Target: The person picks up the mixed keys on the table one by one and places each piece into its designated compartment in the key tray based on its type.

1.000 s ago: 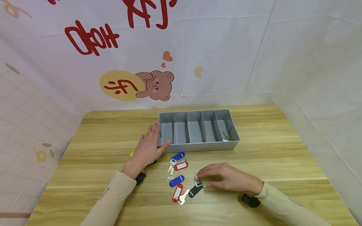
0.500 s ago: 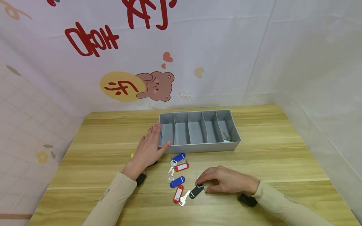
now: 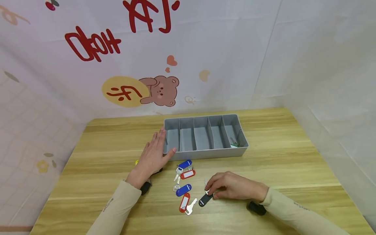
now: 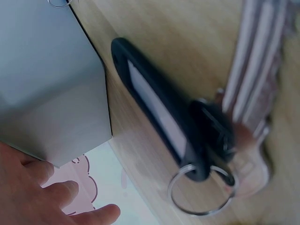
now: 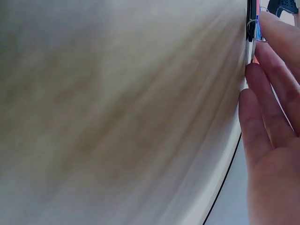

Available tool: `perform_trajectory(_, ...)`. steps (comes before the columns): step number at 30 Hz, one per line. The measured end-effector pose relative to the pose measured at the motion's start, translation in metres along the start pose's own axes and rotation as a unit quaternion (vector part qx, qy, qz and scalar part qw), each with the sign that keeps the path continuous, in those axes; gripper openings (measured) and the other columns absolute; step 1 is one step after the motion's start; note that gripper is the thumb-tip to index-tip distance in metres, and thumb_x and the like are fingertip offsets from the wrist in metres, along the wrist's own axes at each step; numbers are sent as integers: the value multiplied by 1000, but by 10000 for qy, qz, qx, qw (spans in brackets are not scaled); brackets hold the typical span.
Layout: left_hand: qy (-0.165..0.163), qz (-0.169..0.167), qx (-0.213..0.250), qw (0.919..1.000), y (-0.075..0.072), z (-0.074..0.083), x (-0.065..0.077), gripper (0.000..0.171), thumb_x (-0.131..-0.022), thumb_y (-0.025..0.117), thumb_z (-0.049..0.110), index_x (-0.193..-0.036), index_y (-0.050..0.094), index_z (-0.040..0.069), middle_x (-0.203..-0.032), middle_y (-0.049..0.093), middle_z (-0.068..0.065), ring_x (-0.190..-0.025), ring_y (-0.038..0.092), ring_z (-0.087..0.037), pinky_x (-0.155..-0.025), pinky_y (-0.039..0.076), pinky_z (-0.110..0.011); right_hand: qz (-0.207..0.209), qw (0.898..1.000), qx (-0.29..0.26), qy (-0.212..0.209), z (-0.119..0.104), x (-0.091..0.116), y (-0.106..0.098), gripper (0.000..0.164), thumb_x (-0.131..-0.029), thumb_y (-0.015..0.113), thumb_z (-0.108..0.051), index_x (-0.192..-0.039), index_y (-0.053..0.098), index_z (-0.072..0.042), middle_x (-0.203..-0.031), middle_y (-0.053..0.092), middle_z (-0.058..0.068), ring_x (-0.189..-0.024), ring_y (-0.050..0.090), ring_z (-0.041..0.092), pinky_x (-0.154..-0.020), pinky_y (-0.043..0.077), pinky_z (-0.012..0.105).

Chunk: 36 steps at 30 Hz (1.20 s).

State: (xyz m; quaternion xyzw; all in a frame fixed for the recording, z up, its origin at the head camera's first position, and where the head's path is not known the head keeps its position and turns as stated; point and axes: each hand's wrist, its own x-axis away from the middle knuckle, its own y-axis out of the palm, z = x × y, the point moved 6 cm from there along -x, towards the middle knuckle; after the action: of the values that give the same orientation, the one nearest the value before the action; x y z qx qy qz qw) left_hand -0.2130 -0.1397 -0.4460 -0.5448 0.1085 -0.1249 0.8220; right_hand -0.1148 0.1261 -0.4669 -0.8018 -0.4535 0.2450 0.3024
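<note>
My right hand [image 3: 235, 186] pinches a key at its ring, and the attached black key tag [image 3: 205, 199] hangs toward the table's near side. In the right wrist view, that tag [image 5: 250, 23] is at the fingertips, partly cut off. My left hand [image 3: 149, 163] lies with straight fingers against the left end of a grey divided tray [image 3: 205, 154]. Close to the left wrist, another black key tag [image 4: 154, 103] with a ring and a blurred key [image 4: 255, 61] lies on the table. In the head view the left hand mostly covers it.
Between the hands lie keys with blue tags [image 3: 183, 190] and red tags [image 3: 184, 202], some near the tray's front wall. A yellow tag [image 3: 136, 162] peeks out beside the left hand. The tray's rightmost compartment holds a key with a green-edged tag [image 3: 235, 145].
The right hand's fingers have closed on the key with the black tag, and the tag has shifted slightly right, away from the silver key beside it. The left hand stays at the tray.
</note>
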Motion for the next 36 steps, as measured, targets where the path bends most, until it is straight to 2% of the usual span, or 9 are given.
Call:
perform_trajectory(5,-29,29,-17,10000,0,-1,1,94,-103,45,64,-166,10,4,-173,9,-15,-157,13,-40,-115,24,-72,134,9998,125,-31,0,-3,0,6,-96,75,-15,-100,80,-17,-114,71,-8,-107,64,4,-93,54,24)
perform_trajectory(15,-34,20,13,10000,-1,0,3,95,-103,45,64,-166,8,5,-173,8,-14,-157,13,-39,-116,23,-72,776,9959,327,-343,-2,-2,-8,5,-101,69,-16,-98,74,-18,-105,68,-13,-98,64,-1,-90,52,17)
perform_trajectory(20,-13,58,-15,10000,-1,0,3,95,-103,45,65,-166,9,5,-173,10,-15,-157,14,-40,-116,24,-72,1143,9932,207,-78,-2,0,-21,6,-102,68,-18,-101,73,-19,-104,69,-14,-95,65,0,-85,54,22)
perform_trajectory(27,47,73,-35,10000,0,1,2,94,-103,45,64,-166,9,4,-173,11,-15,-157,15,-40,-115,25,-72,1891,9819,-57,123,-4,4,-41,10,-97,72,-9,-100,72,-19,-97,70,-11,-86,64,5,-76,55,21)
perform_trajectory(32,54,114,-56,9999,-1,1,2,94,-103,46,63,-166,9,4,-172,12,-16,-157,15,-40,-115,26,-71,2378,9713,43,-29,-9,6,-56,21,-90,77,2,-100,73,-16,-94,71,-7,-83,65,8,-76,54,18)
perform_trajectory(36,48,75,-22,10000,-1,1,2,94,-103,46,63,-166,9,4,-172,11,-16,-157,15,-40,-115,26,-72,2645,9643,43,-97,-13,8,-68,22,-88,76,6,-100,74,-12,-94,72,0,-86,67,12,-78,55,18)
